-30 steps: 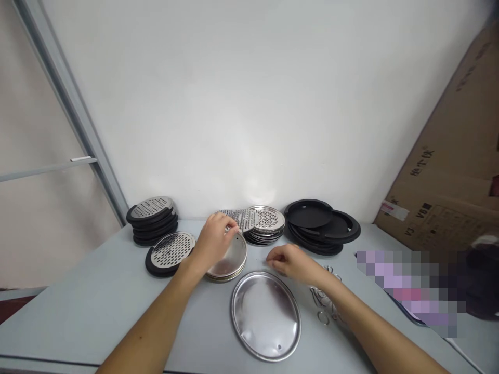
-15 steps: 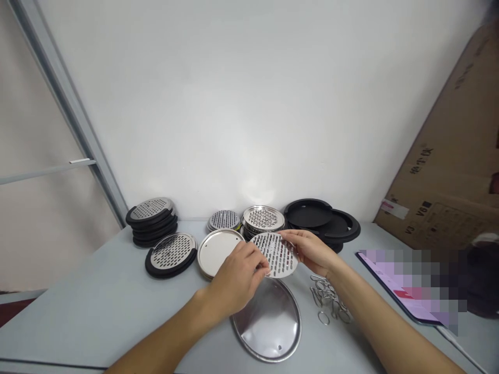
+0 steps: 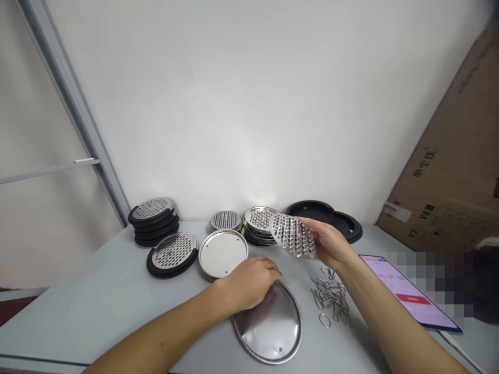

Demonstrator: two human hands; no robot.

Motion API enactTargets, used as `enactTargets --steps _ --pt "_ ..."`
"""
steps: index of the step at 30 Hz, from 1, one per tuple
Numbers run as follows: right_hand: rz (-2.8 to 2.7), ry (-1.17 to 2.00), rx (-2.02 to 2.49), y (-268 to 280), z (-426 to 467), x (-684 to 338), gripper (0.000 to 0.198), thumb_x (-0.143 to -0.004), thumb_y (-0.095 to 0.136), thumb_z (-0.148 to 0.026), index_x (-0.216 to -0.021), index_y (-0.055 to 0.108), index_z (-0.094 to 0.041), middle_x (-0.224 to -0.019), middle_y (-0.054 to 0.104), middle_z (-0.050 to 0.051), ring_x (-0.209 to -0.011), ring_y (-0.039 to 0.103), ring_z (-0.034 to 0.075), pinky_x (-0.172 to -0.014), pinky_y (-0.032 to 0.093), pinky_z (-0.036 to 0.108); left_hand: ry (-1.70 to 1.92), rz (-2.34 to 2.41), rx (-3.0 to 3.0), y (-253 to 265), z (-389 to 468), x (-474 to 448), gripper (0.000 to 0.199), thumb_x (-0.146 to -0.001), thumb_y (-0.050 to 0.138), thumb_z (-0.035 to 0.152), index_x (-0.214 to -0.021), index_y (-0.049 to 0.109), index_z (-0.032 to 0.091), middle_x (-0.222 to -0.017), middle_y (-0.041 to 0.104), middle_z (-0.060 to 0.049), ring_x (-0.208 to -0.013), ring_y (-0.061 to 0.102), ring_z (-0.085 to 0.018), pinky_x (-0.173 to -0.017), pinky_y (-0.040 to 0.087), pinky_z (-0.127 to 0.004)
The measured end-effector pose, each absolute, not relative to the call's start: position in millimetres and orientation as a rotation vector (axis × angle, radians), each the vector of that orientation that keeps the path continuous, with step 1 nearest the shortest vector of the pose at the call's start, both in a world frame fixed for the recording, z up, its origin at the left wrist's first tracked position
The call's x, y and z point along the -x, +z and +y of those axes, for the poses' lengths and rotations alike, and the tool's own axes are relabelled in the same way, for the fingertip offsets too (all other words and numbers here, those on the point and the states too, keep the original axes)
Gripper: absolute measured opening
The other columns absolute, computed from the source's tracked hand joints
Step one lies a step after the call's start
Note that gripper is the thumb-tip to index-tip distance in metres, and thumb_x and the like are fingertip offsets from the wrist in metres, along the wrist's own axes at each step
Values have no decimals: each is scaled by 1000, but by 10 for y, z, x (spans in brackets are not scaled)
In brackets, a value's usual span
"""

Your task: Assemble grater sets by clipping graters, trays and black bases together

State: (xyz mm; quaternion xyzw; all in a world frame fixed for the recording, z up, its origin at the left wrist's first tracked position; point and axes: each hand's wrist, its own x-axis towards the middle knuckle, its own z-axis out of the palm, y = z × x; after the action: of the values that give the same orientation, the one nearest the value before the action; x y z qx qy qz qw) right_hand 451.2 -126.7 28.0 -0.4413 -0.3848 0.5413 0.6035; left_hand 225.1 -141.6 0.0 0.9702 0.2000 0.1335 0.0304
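Head cam: grater disc in R-hand grip, jutting out to L.

Single view, worn on the person's head. Position: above the near edge of the table, facing forward and down toward the far edge and the wall behind. Range close; left hand and right hand lie below mid-height. Coverage: far left corner across to the box.
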Motion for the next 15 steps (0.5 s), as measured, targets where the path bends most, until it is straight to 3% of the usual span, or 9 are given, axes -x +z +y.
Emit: enactTargets --steps 4,12,15 --pt "-882 1233 1048 289 -1282 -4504 27 -75 69 -26 -97 74 -13 -92 76 11 -79 68 21 -65 52 26 301 491 -3028 -111 -1340 -2367 19 -90 51 16 -96 68 18 -100 69 -5 -93 62 -20 -86 47 -29" --pt "-929 1319 1055 244 -1222 -4437 25 -73 71 -24 -95 74 -12 -90 75 12 -79 68 21 -67 52 26 192 776 -3126 -175 -1404 -2257 21 -88 48 8 -92 67 16 -88 65 -7 -83 62 -22 -72 49 -30" --pt "-984 1372 1050 232 -1193 -4373 24 -73 73 -26 -92 74 -11 -88 75 12 -76 68 20 -68 52 27 244 784 -3141 -187 -1375 -2228 20 -88 47 6 -92 64 15 -91 66 -7 -86 61 -22 -75 49 -32"
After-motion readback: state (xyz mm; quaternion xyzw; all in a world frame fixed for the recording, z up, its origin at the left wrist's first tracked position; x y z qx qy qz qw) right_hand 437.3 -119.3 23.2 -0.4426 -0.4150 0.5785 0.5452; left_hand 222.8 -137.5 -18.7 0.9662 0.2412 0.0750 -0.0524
